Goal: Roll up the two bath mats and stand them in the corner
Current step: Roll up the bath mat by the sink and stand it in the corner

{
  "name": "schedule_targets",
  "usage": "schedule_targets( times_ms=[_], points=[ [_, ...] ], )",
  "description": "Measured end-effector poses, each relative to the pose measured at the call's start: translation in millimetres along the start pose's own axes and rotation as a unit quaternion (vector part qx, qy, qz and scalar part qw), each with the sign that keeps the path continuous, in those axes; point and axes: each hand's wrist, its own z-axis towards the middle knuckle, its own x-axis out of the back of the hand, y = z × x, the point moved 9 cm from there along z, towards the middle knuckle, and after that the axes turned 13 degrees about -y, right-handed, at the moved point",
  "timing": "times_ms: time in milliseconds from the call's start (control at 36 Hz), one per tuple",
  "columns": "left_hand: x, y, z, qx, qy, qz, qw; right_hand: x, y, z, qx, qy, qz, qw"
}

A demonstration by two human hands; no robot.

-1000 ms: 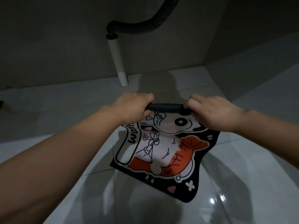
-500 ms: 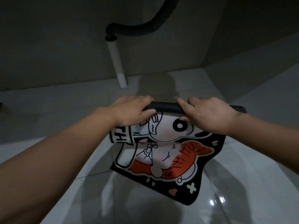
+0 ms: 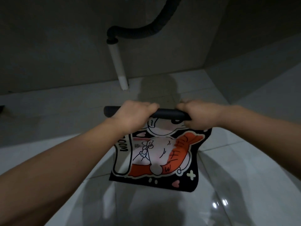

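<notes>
Mat [image 3: 156, 154]: black border, cartoon print in orange and white; upper part wound into a dark roll [image 3: 166, 114], remainder hanging over the floor [image 3: 244, 160]. Roll's right end hidden under the hand; print lettering hard to read.
Left hand [image 3: 133, 116]: closed over the roll, 9 o'clock side.
Right hand [image 3: 200, 115]: closed over the roll, 3 o'clock side.
Pipe [image 3: 118, 62]: at 12 o'clock, hose [image 3: 146, 32] cut off at the top edge.

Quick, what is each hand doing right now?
Left hand: closed on the black rolled top of the cartoon-print bath mat.
Right hand: closed on the same roll.
</notes>
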Motion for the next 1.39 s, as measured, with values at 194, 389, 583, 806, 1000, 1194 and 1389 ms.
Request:
schedule_targets(
  times_ms=[194,389,583,806,1000,1194,1389],
  points=[
    [-14.6,-13.3,4.1,0.064,-0.155,-0.139,0.976,4.4,-24.1,-3.7,0.049,0.121,-0.181,0.975],
    [-16.0,-3.7,3.2,0.037,-0.153,-0.221,0.962,7.2,-35.8,-14.4,0.11,0.157,-0.274,0.942],
    [2.1,7.8,0.8,0.0,-0.071,-0.068,0.995,5.0,-34.2,-0.7,0.07,0.044,-0.069,0.994],
    [-7.5,-7.3,-1.0,0.052,-0.168,-0.152,0.973,6.1,-49.6,2.3,0.089,0.139,-0.185,0.969],
    [-19.4,-9.7,0.2,0.073,-0.17,-0.229,0.956,7.0,-59.2,-0.5,0.133,0.173,-0.244,0.945],
    [1.3,4.6,-1.8,0.041,-0.007,-0.03,0.999,-4.3,-26.4,23.5,0.038,-0.04,0.059,0.997],
    [-19.1,-11.7,1.9,0.072,-0.129,-0.114,0.982,-2.2,-32.5,24.7,0.048,0.078,-0.077,0.993]
  ],
)
